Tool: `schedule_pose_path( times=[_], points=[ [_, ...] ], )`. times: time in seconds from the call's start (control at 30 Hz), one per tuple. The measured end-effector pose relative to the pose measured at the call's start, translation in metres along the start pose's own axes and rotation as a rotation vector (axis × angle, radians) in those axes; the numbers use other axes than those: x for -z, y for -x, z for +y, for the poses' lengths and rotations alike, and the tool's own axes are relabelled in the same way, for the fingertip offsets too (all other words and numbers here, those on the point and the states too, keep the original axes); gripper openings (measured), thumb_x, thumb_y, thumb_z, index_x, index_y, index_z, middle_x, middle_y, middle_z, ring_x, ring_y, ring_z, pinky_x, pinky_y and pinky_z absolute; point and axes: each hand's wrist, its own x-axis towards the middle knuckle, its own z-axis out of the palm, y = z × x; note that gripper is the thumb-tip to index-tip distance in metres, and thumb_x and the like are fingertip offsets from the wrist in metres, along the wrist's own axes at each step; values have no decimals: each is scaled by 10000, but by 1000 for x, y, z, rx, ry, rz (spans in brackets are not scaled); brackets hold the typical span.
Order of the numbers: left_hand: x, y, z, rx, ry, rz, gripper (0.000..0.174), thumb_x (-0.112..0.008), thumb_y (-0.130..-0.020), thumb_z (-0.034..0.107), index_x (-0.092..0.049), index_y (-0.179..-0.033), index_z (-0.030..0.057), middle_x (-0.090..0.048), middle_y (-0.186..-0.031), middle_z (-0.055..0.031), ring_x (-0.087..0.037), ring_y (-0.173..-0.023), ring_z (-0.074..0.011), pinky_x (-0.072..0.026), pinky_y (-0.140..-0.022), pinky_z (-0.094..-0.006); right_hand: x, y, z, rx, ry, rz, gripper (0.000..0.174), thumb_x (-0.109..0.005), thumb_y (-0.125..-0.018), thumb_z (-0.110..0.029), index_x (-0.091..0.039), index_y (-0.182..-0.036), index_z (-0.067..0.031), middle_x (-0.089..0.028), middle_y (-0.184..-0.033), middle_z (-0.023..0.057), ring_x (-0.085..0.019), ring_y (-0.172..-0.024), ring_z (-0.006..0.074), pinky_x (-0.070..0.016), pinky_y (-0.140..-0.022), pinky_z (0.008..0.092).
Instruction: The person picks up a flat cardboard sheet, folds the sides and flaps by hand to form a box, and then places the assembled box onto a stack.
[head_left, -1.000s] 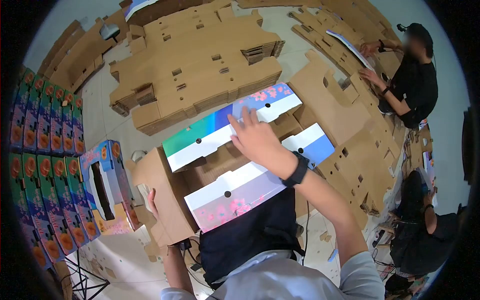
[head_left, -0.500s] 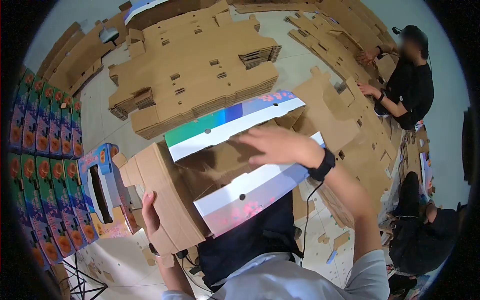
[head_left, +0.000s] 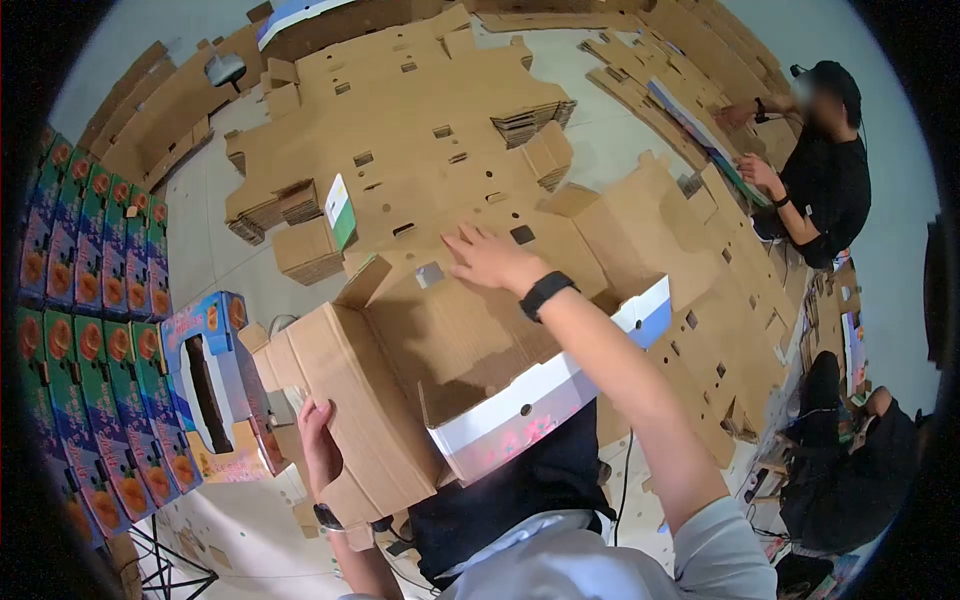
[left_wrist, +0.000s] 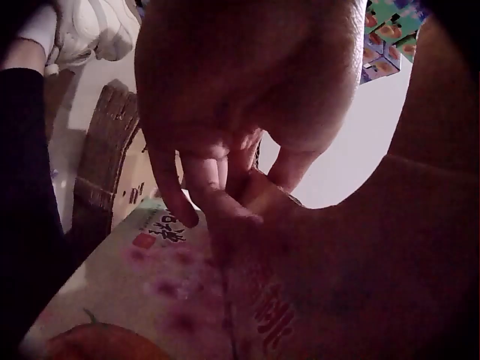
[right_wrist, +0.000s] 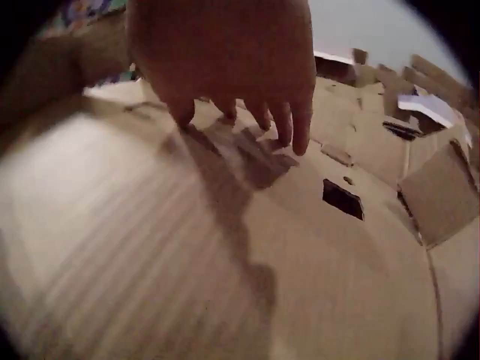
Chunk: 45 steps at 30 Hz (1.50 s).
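Observation:
A partly folded cardboard carton (head_left: 450,350) lies before me, plain brown inside. Its near wall (head_left: 570,392) stands up, with a white strip and pink blossom print. My left hand (head_left: 320,445) grips the edge of the brown left end wall (head_left: 375,400). In the left wrist view, the fingers of that hand (left_wrist: 247,97) curl round a cut-out edge above the carton's printed outside. My right hand (head_left: 497,262) reaches across to the far panel, fingers spread on the brown cardboard. The right wrist view shows its fingertips right at the panel (right_wrist: 345,285), close to a rectangular hole.
A stack of flat cardboard blanks (head_left: 400,110) lies beyond the carton. Printed boxes (head_left: 100,400) stand in rows at the left, beside a printed box with a long opening (head_left: 245,390). One person (head_left: 835,180) handles cardboard at the right; another person (head_left: 850,470) is lower right.
The carton's far wall, upright with its coloured strip showing, is now folded outward and down. My right hand has moved from over that wall, across the inside, onto the panel. My left hand keeps its grip.

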Motion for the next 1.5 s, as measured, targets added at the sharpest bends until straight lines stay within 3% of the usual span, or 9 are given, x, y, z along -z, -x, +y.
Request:
schedule_pose_path(
  times=[0.17,0.43,0.6,0.77,0.9,1.03,1.1,1.23,1.5],
  points=[
    [-15,1,7,3,-13,-95,469,-586,-890,333,-535,-1282,80,-623,-1151,-106,-642,-1022,-242,-536,-868,-383,111,50,-6,238,-451,-338,590,-494,-976,-462,-481,-1414,-67,-520,-1404,192,-500,-1282,361,-395,-1083,422],
    [-75,28,44,198,292,-39,500,-604,-877,402,-557,-1248,70,-645,-1126,-113,-664,-996,-247,-556,-866,-381,143,242,-35,180,-308,-219,371,-449,-1018,-368,-679,-979,-79,-657,-772,141,-662,-762,350,-528,-754,446],
    [-52,28,30,234,324,32,564,-601,-878,486,-567,-1253,67,-649,-1147,-108,-664,-999,-246,-553,-858,-381,88,328,-54,173,-343,-287,396,-525,-985,-397,-643,-1210,-92,-642,-1219,88,-617,-1129,262,-505,-923,378],
    [-20,34,12,202,229,106,580,-591,-882,516,-576,-1262,78,-649,-1158,-91,-656,-1005,-233,-542,-865,-360,30,370,-32,169,-540,-65,290,-579,-965,-290,-665,-1125,-63,-637,-1216,120,-602,-1131,296,-497,-906,397],
    [-15,39,10,205,263,128,601,-585,-884,528,-572,-1281,76,-645,-1175,-84,-642,-1028,-224,-525,-890,-354,-7,408,18,-794,-793,169,355,-684,-859,-83,-577,-1194,-37,-546,-1213,140,-539,-1108,241,-426,-961,396],
    [-21,43,16,232,304,53,527,-595,-902,498,-608,-1217,76,-652,-1145,-64,-634,-1028,-176,-511,-892,-314,-72,427,45,-985,-297,835,481,-732,-807,-68,-516,-1234,-18,-541,-1147,92,-542,-1023,226,-435,-936,379],
    [-9,40,3,138,294,90,510,-608,-910,443,-573,-1263,78,-620,-1214,-70,-624,-1065,-191,-514,-913,-325,-87,421,34,-1386,-1159,1064,595,-749,-796,-62,-450,-1308,-9,-513,-1257,74,-539,-1094,255,-427,-960,376],
    [-19,30,0,-67,142,230,569,-591,-878,498,-570,-1260,76,-625,-1185,-90,-625,-1041,-213,-524,-893,-361,-112,414,-2,-1158,-1923,797,304,-687,-897,-212,-599,-1152,-73,-620,-1092,19,-566,-1073,170,-448,-941,373],
    [-33,-28,44,-154,347,166,597,-566,-902,496,-515,-1333,85,-559,-1291,-101,-555,-1153,-242,-446,-979,-392,26,350,-18,-868,-1813,947,339,-615,-939,-204,-590,-1237,-46,-643,-1203,60,-596,-1129,187,-458,-992,355]
  ],
)
